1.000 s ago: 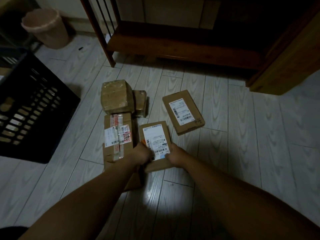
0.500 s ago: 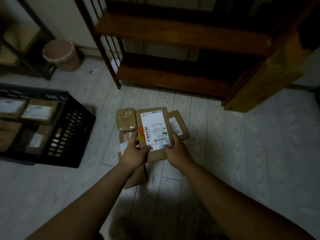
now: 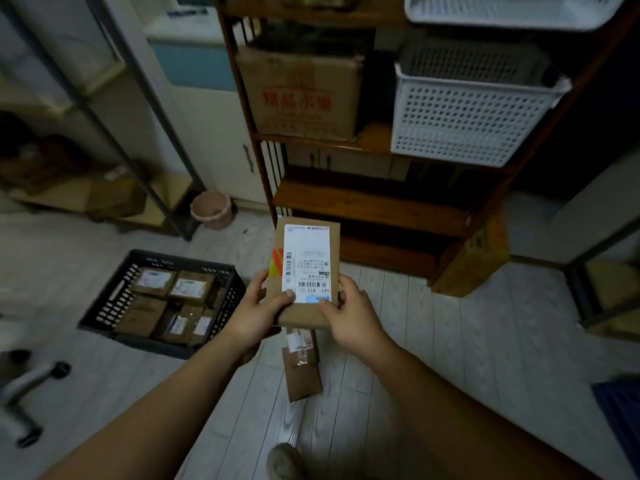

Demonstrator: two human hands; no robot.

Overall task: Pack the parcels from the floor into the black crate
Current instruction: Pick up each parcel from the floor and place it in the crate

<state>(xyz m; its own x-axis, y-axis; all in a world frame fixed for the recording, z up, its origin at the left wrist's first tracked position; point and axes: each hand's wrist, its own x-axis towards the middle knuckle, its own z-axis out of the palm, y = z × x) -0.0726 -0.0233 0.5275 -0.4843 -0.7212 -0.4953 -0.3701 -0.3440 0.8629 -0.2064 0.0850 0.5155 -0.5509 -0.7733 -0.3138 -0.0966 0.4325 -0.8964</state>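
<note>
Cardboard fills both your grips: your left hand (image 3: 258, 311) and right hand (image 3: 349, 313) each clasp a lower corner of a flat brown parcel (image 3: 304, 271), thumbs pressed near its white label. You hold it upright in the air in front of you, up and to the right of the black crate (image 3: 114, 299).

Just below your hands a second parcel (image 3: 303, 372) lies on the pale plank floor (image 3: 450, 341); anything behind the held one is hidden from you. The crate stands on the floor to your left, well apart from what you carry, and its bottom is covered with packed parcels (image 3: 166, 299). You look to be well past halfway, with this one to carry over and at least one more to fetch.

Beyond, a dark wooden shelf (image 3: 370, 202) carries a large carton (image 3: 301, 95) and a white perforated basket (image 3: 467, 116). A pink bin (image 3: 211, 209) stands by the wall, and a chair's wheeled leg (image 3: 31, 379) shows at far left.
</note>
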